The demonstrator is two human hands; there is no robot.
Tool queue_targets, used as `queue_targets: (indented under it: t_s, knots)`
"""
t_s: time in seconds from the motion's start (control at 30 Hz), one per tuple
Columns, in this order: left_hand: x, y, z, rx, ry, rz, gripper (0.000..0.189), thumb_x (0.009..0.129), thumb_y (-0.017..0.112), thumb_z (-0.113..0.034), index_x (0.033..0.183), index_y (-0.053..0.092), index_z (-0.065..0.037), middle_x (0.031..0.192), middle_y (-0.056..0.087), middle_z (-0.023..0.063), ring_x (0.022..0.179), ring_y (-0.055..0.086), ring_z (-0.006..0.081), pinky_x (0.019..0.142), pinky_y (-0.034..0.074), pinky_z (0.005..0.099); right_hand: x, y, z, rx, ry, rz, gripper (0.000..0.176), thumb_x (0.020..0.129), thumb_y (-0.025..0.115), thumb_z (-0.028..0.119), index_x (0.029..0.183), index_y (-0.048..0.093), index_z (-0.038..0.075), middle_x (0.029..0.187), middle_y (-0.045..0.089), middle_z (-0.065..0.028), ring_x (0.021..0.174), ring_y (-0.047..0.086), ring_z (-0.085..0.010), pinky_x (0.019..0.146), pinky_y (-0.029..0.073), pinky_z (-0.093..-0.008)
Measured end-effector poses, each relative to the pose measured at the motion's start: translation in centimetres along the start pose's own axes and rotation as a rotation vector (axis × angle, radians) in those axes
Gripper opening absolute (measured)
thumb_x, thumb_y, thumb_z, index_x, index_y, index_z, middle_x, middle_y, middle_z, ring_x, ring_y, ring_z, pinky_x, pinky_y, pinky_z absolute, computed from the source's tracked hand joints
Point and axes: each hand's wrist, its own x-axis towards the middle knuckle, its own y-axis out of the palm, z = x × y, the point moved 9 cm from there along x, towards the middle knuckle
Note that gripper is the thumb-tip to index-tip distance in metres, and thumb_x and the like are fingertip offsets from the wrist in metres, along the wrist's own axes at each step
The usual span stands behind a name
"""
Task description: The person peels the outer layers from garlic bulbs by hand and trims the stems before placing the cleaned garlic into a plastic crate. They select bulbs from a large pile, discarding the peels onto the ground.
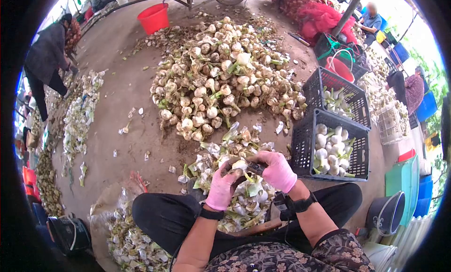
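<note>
My left hand [222, 186], in a pink glove with dark, soiled fingertips, is closed around a pale garlic bulb [239, 165] above my lap. Close against it, my right hand [278, 172], in a matching glove, grips a small dark tool [256, 168]; its exact kind is hard to make out. Below both hands lie garlic peels and leaf trimmings [249, 201] between my legs. Just ahead rises a large heap of untrimmed garlic [221, 84], with stems and dirt on the bulbs.
To the right, a black crate [305, 152] contains cleaned bulbs, with another crate [361, 102] behind it. A red bucket [154, 19] stands beyond the heap. Peels fill a plastic sack [105, 211] at left. Other people [47, 55] are around, and a dark bucket [389, 215] stands right.
</note>
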Motion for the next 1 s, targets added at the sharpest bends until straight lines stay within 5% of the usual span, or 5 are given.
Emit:
queue_targets:
  t_s: [0.47, 0.6, 0.67, 0.9, 1.0]
  knots:
    - [-0.1, 0.6, 2.0, -0.007, -0.215, 0.137, 0.046, 0.082, 0.059, -0.005, 0.125, 0.046, 0.003, 0.108, 0.06, 0.0087, 0.098, 0.059, 0.0142, 0.09, 0.045, 0.0259, 0.2, -1.0, 0.9, -0.302, -0.049, -0.13, 0.015, 0.066, 0.064, 0.006, 0.081, 0.06, 0.003, 0.077, 0.059, -0.0144, 0.072, 0.06, -0.0351, 0.063, 0.048, -0.0403]
    - [-0.2, 0.6, 3.6, -0.02, -0.241, 0.243, 0.056, 0.08, 0.066, -0.008, 0.13, 0.043, 0.0, 0.117, 0.057, 0.007, 0.105, 0.056, 0.0155, 0.093, 0.044, 0.0287, 1.6, -0.7, -4.2, -0.459, 0.019, -0.175, 0.018, 0.072, 0.059, 0.012, 0.088, 0.062, 0.006, 0.084, 0.062, -0.0138, 0.08, 0.062, -0.0342, 0.071, 0.049, -0.0414]
    - [-0.4, 1.2, 2.3, -0.121, -0.173, 0.285, 0.065, 0.079, 0.063, 0.003, 0.138, 0.036, -0.004, 0.123, 0.054, 0.0087, 0.112, 0.055, 0.0197, 0.096, 0.045, 0.0327, 1.3, 2.3, -11.0, -0.672, 0.289, 0.194, 0.022, 0.073, 0.057, 0.012, 0.093, 0.065, 0.008, 0.088, 0.062, -0.0145, 0.086, 0.062, -0.0339, 0.078, 0.049, -0.0415]
    - [1.4, -1.7, 2.1, 0.124, -0.024, 0.029, 0.053, 0.077, 0.069, 0.002, 0.125, 0.047, -0.002, 0.113, 0.059, 0.0076, 0.102, 0.059, 0.0157, 0.089, 0.049, 0.0301, -1.0, -0.4, -4.2, -0.206, 0.024, -0.145, 0.039, 0.07, 0.064, 0.006, 0.109, 0.062, 0.01, 0.111, 0.056, -0.0155, 0.107, 0.053, -0.0346, 0.092, 0.044, -0.0392]
    - [1.8, -1.9, 1.4, 0.368, 0.077, -0.073, 0.046, 0.077, 0.071, 0.001, 0.119, 0.051, 0.001, 0.106, 0.061, 0.0068, 0.093, 0.059, 0.0126, 0.081, 0.05, 0.0259, -1.4, 2.4, -2.1, -0.071, -0.114, 0.05, 0.051, 0.075, 0.071, 0.012, 0.123, 0.053, 0.006, 0.114, 0.056, -0.0181, 0.108, 0.054, -0.0328, 0.093, 0.043, -0.0379]
